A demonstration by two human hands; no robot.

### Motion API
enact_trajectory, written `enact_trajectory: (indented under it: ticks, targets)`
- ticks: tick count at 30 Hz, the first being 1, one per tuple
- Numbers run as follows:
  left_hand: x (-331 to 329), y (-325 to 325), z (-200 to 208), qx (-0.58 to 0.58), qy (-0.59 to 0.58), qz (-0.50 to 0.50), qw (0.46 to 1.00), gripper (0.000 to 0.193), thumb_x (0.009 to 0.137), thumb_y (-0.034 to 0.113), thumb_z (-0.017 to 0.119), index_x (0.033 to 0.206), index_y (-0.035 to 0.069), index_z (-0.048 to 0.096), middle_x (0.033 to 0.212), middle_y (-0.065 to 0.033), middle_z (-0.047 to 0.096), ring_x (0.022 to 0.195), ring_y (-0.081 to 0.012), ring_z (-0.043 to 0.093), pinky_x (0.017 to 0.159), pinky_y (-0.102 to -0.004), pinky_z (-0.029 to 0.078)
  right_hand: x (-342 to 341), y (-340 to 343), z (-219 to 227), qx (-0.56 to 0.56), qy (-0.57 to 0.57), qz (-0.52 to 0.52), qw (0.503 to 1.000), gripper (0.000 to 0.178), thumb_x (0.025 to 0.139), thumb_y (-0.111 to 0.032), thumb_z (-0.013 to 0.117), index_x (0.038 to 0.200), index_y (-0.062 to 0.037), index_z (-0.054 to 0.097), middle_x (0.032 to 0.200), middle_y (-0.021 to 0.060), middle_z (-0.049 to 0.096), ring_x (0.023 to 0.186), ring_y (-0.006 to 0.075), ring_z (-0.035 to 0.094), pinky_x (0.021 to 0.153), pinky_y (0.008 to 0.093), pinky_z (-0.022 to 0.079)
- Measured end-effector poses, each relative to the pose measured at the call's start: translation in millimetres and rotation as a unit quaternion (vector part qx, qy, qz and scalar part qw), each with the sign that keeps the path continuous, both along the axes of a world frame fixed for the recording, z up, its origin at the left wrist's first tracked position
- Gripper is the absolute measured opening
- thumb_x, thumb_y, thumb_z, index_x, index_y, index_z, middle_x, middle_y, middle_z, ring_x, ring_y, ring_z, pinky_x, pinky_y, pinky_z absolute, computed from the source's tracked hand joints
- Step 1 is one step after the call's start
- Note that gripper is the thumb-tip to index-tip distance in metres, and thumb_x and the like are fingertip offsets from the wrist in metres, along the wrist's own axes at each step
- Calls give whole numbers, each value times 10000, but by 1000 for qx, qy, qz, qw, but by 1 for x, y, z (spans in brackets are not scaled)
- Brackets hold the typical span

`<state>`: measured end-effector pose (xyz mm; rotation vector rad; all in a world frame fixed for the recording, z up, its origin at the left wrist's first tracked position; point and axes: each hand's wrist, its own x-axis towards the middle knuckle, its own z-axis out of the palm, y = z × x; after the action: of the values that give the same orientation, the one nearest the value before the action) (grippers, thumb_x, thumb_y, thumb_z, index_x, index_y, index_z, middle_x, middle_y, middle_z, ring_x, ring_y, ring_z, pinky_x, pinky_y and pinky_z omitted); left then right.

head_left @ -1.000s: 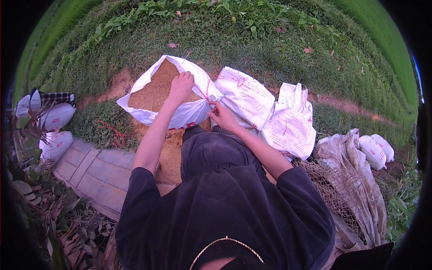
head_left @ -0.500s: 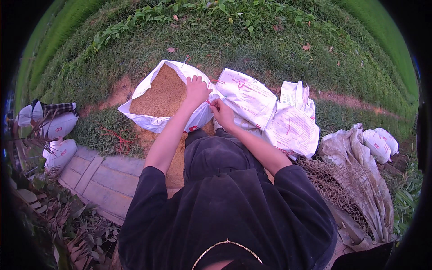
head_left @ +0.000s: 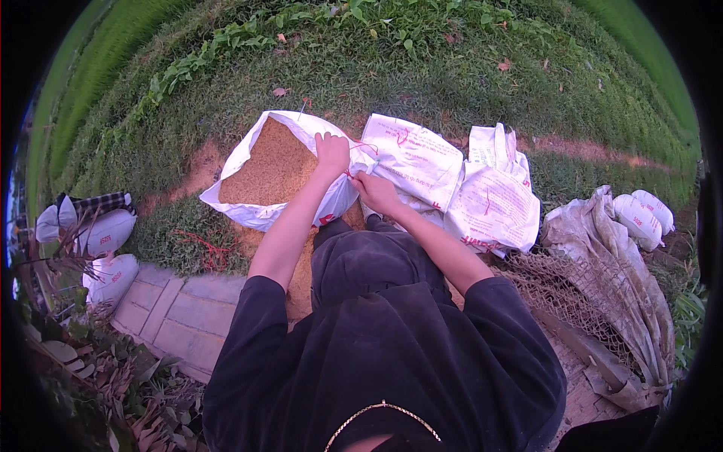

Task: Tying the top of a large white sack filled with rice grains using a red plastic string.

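Note:
A white woven sack point(head_left: 343, 203) stands with its mouth wide, filled with golden-brown grain point(head_left: 267, 169). My left hand point(head_left: 332, 154) is closed over the right part of the sack's rim, fingers curled at the edge of the grain. Just to its right, my right hand point(head_left: 376, 193) pinches the sack's edge beside a red string point(head_left: 360, 143). Its fingertips are partly hidden, so whether the string is also in its grip is unclear. Folded white sacks point(head_left: 413, 154) with printing lie right beside my right hand.
Another printed white sack point(head_left: 493, 207) lies further right, near netting point(head_left: 565, 290) and a dirty crumpled tarp point(head_left: 602, 241). Filled sacks point(head_left: 111, 279) stand at far left by paving point(head_left: 196, 309). Red strings point(head_left: 211, 248) lie on the grass. Spilled grain surrounds my feet.
My left hand's fingers have curled from spread over the grain to closed on the rim. My right hand stays at the sack's edge. The whole view has shifted slightly.

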<state>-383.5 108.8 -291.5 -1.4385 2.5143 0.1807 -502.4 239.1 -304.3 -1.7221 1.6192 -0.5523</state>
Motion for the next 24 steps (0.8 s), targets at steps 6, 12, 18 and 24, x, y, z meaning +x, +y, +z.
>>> enact_trajectory:
  ticks: [6, 12, 18, 24]
  targets:
    - [1, -9, -31, 23, 122, 107, 986, 141, 773, 121, 596, 830, 24, 681, 797, -155, 707, 820, -313, 689, 768, -455, 496, 19, 5, -7, -54, -31, -60, 996, 222, 966, -266, 487, 909, -56, 530, 738, 194, 623, 696, 384, 627, 604, 491, 465]
    - [1, -20, -37, 161, 298, 387, 858, 132, 745, 93, 611, 847, 49, 681, 935, -216, 691, 936, -379, 663, 847, -447, 512, 11, 5, -9, -176, 48, 21, 983, 152, 916, -182, 539, 869, -37, 538, 691, 155, 612, 613, 339, 618, 545, 446, 473]
    - [-10, -32, -14, 99, 273, 382, 877, 135, 759, 89, 605, 870, 48, 670, 939, -212, 691, 934, -370, 665, 837, -450, 511, 1, 15, -9, -191, 19, 37, 981, 141, 907, -161, 553, 903, -21, 560, 708, 135, 623, 636, 325, 627, 574, 437, 485]
    - [9, -29, 4, 204, 375, 327, 843, 178, 814, 184, 636, 937, 55, 652, 938, -192, 695, 922, -341, 674, 801, -432, 518, -20, 1, 21, -59, 56, 123, 989, 187, 917, -197, 574, 1032, -49, 570, 755, 108, 655, 665, 264, 661, 588, 385, 500]
